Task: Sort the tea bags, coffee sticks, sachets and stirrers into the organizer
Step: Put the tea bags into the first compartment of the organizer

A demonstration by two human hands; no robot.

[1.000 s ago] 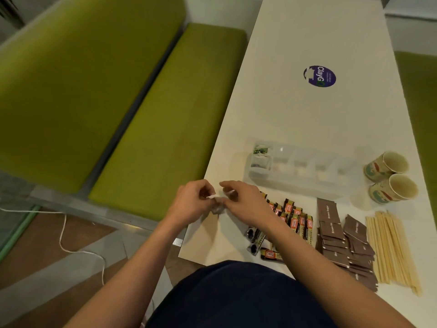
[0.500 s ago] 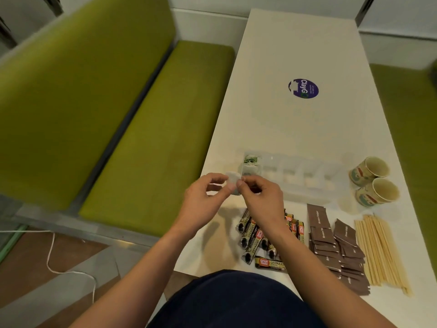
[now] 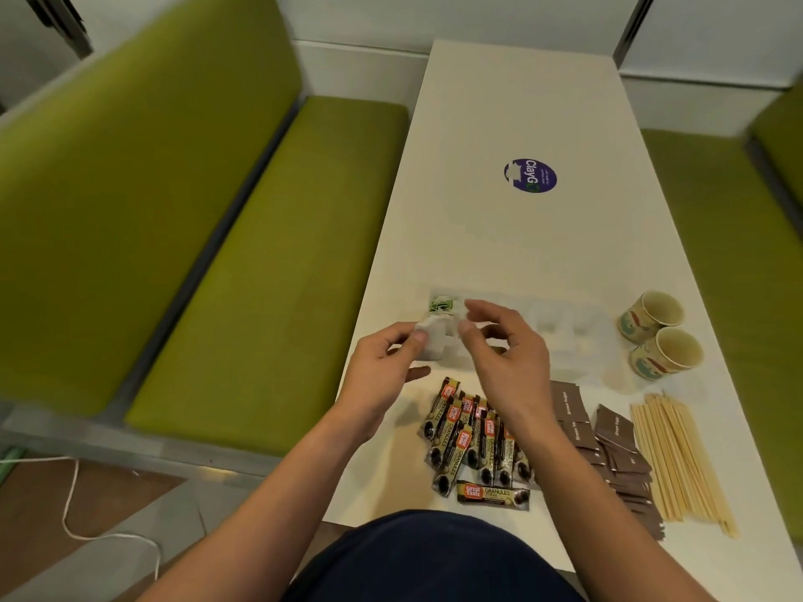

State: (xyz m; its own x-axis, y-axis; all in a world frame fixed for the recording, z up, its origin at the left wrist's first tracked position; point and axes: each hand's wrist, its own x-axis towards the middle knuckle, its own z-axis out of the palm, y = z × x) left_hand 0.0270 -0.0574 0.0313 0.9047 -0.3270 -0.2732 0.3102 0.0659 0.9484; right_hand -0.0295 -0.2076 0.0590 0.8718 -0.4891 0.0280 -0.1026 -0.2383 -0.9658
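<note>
Both hands have drawn apart and gone forward to the organizer's left end. Half a second ago they worked one white packet together in front of it. Now the left hand (image 3: pixel 382 362) alone pinches the tea bag (image 3: pixel 430 341) between thumb and fingertips, holding it at the end compartment. The right hand (image 3: pixel 508 358) hovers just beside it with its fingers loosely curved and thumb and forefinger parted. Whether a thread or tag is caught between them cannot be made out.

This looks like the drop-in step for this bag. It should go in with the tea bags (image 3: pixel 441 304) already bunched in that first cell, their green tags showing.

The tea bag is soft, limp white paper, slightly crumpled. The organizer (image 3: pixel 565 328) is a long tray of clear to milky plastic, and its dividers are hard to read against the pale tabletop (image 3: pixel 499 102).

Nearer the person lie the glossy dark foil coffee sticks (image 3: pixel 473 441), narrow and overlapping. To their right are flat matte brown sachets (image 3: pixel 608 441) in a loose heap, then the thin pale wooden stirrers (image 3: pixel 682 462) lying roughly parallel. None of these three groups appears to have gone in yet, so most of the sorting remains.

Two printed paper cups (image 3: pixel 660 332) lie tipped near the organizer's right end. A round purple sticker (image 3: pixel 530 176) sits farther up the tabletop, and a green upholstered bench (image 3: pixel 260 254) runs along the left.
</note>
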